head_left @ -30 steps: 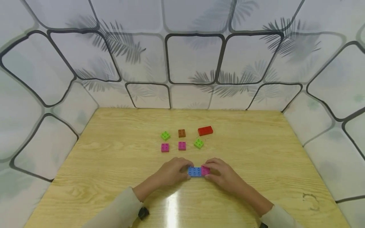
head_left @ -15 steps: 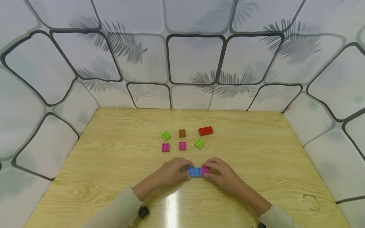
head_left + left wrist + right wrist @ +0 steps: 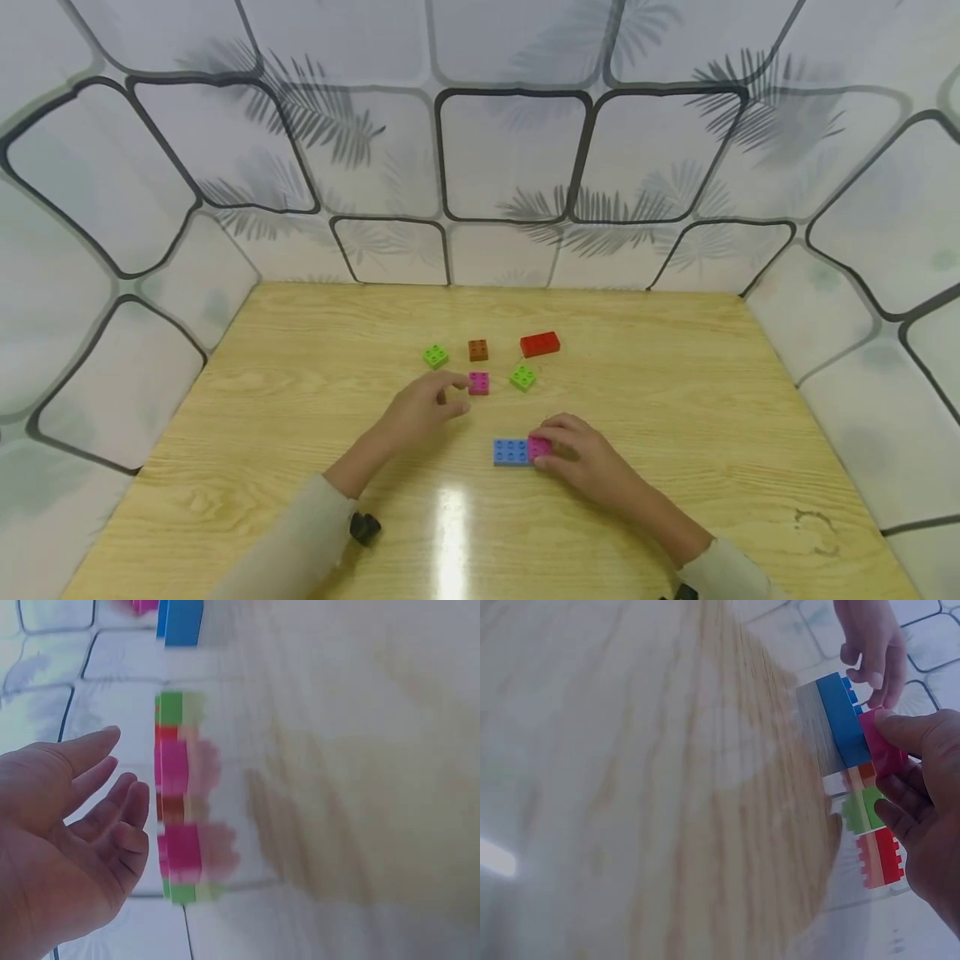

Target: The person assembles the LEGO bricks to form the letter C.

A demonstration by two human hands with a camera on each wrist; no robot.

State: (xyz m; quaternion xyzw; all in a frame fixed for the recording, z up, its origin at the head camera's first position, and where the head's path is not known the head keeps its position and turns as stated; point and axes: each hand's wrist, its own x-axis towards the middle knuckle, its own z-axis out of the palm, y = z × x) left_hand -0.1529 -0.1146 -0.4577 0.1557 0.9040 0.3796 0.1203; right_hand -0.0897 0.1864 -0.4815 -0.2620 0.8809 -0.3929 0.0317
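Note:
My right hand [image 3: 588,462] pinches a magenta brick [image 3: 538,448] that sits at the right end of a blue brick [image 3: 511,452]. In the right wrist view the thumb and fingers hold that magenta brick [image 3: 883,742] against the top of the blue one [image 3: 843,720]. My left hand [image 3: 420,410] is over the table with fingers apart, its fingertips beside another magenta brick [image 3: 478,383]; nothing is held. Seen from the left wrist, two magenta bricks [image 3: 174,768] [image 3: 182,853] stand beyond the relaxed left hand [image 3: 82,825]. The head view hides one of them behind the left hand.
Behind the hands on the wooden table [image 3: 675,383] lie a green brick [image 3: 436,357], a brown brick [image 3: 477,350], a red brick [image 3: 540,344] and a second green brick [image 3: 522,377]. A patterned backdrop [image 3: 510,158] stands around the back and sides.
My left hand has let go of the blue brick's left end and moved up and left, to the row of magenta bricks. My right hand keeps its pinch in the same place.

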